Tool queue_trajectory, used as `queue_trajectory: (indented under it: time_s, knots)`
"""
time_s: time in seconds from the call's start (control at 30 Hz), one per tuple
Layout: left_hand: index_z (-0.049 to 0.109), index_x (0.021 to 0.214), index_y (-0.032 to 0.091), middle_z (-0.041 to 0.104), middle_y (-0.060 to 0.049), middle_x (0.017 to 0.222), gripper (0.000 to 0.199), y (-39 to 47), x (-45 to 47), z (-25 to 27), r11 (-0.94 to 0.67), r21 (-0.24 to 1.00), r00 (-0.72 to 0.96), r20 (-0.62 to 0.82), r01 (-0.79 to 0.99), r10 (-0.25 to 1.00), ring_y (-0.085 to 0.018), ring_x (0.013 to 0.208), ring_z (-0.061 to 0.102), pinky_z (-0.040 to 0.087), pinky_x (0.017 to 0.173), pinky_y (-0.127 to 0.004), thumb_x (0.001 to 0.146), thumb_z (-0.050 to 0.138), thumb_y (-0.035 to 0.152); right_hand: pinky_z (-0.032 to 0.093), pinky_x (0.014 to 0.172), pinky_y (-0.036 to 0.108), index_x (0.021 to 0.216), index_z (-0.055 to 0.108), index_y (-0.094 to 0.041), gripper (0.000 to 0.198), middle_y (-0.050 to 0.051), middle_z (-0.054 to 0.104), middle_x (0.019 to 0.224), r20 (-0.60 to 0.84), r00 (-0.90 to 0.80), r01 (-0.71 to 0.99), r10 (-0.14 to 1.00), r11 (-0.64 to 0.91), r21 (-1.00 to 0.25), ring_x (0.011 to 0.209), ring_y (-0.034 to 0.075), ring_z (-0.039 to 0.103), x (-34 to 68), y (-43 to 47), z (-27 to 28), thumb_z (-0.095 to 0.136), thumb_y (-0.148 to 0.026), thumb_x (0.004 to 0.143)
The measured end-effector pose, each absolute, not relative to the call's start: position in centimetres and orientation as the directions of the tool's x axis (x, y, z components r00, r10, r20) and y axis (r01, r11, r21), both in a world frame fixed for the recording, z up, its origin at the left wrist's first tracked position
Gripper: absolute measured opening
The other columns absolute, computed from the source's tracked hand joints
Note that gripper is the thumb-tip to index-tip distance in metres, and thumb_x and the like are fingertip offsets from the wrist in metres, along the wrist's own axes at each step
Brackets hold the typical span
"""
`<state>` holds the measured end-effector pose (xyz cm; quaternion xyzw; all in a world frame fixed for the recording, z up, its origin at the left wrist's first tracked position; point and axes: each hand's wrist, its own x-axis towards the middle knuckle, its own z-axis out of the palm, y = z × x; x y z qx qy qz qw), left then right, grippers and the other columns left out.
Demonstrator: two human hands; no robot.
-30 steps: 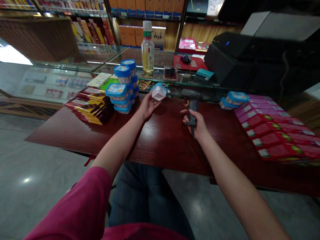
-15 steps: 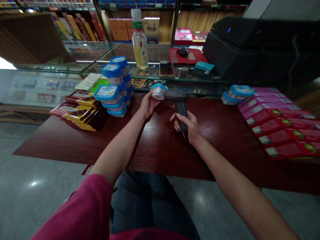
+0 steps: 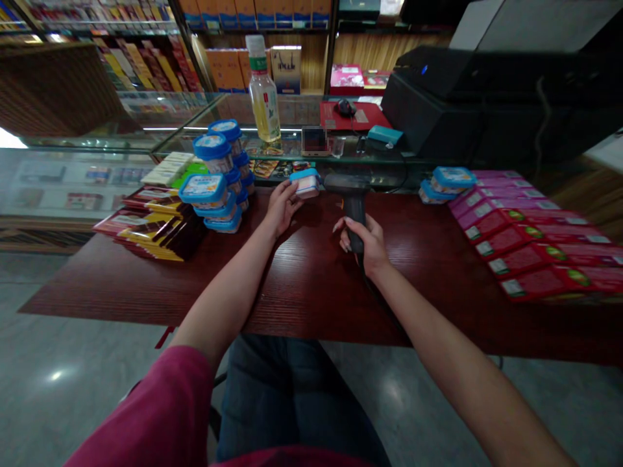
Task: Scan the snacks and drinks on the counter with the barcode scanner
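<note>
My left hand [image 3: 283,206] is closed on a small white tub with a blue lid [image 3: 305,184], held above the dark red wooden table [image 3: 306,285]. My right hand [image 3: 364,239] wraps round the handle of a black barcode scanner [image 3: 354,211]. The scanner's head points left at the tub, a small gap apart. Left of my left hand stand stacks of similar blue-lidded tubs [image 3: 209,188]. A pair of such tubs [image 3: 448,183] sits stacked on the right.
Brown and yellow packets [image 3: 156,224] are piled at the left, pink and red boxes [image 3: 540,253] at the right. Behind the table, a glass counter [image 3: 292,139] carries a drink bottle [image 3: 265,107], a mouse [image 3: 344,108] and a large black machine [image 3: 467,117].
The tub in my left hand has tilted, its lid now facing more upward. The whole view has shifted slightly. The scanner stays in my right hand, near the tub.
</note>
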<state>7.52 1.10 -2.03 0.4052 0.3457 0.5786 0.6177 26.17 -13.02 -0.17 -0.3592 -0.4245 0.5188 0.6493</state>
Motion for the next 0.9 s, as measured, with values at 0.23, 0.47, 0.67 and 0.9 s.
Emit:
queue_trajectory:
  time_s: [0.23, 0.47, 0.67, 0.9]
  knots:
    - [0.069, 0.103, 0.019, 0.073, -0.012, 0.131, 0.036, 0.3, 8.1, -2.6, -0.533, 0.747, 0.153, 0.519, 0.398, 0.841, -0.029, 0.131, 0.065, 0.050, 0.118, -0.047, 0.073, 0.089, 0.019, 0.044, 0.041, 0.026, 0.087, 0.061, -0.024, 0.035, -0.001, 0.075, 0.077, 0.228, 0.338, -0.202, 0.913, 0.307, -0.930, 0.045, 0.009, 0.050, 31.0, -12.6, -0.5, 0.086, -0.046, 0.075]
    - [0.071, 0.138, 0.026, 0.063, -0.011, 0.156, 0.040, -1.7, 8.0, -2.0, -0.802, 0.469, 0.605, 0.533, 0.370, 0.591, -0.030, 0.142, 0.064, 0.050, 0.123, -0.052, 0.098, 0.070, 0.032, 0.045, 0.045, 0.030, 0.094, 0.064, -0.024, 0.038, -0.001, 0.071, 0.075, 0.318, 0.512, 0.068, 0.798, 0.332, -0.941, 0.047, 0.012, 0.051, 39.2, -16.0, -0.6, 0.087, -0.047, 0.074]
    - [0.069, 0.145, 0.028, 0.060, -0.007, 0.159, 0.045, -1.5, 12.0, -1.6, -0.826, 0.422, 0.694, 0.463, 0.374, 0.551, -0.031, 0.144, 0.062, 0.051, 0.123, -0.049, 0.102, 0.065, 0.035, 0.044, 0.043, 0.029, 0.091, 0.062, -0.024, 0.038, -0.001, 0.069, 0.073, 0.335, 0.674, 0.098, 0.658, 0.370, -0.924, 0.047, 0.013, 0.052, 43.1, -17.2, -1.2, 0.085, -0.049, 0.074]
    - [0.075, 0.138, 0.030, 0.068, -0.003, 0.149, 0.043, -2.7, 22.5, 1.3, -0.771, 0.568, 0.521, 0.583, 0.287, 0.623, -0.027, 0.140, 0.066, 0.050, 0.125, -0.047, 0.097, 0.069, 0.020, 0.046, 0.046, 0.027, 0.098, 0.060, -0.022, 0.036, -0.004, 0.063, 0.069, 0.331, 0.830, 0.127, 0.448, 0.427, -0.895, 0.047, 0.012, 0.053, 43.3, -16.4, -1.4, 0.081, -0.046, 0.080]
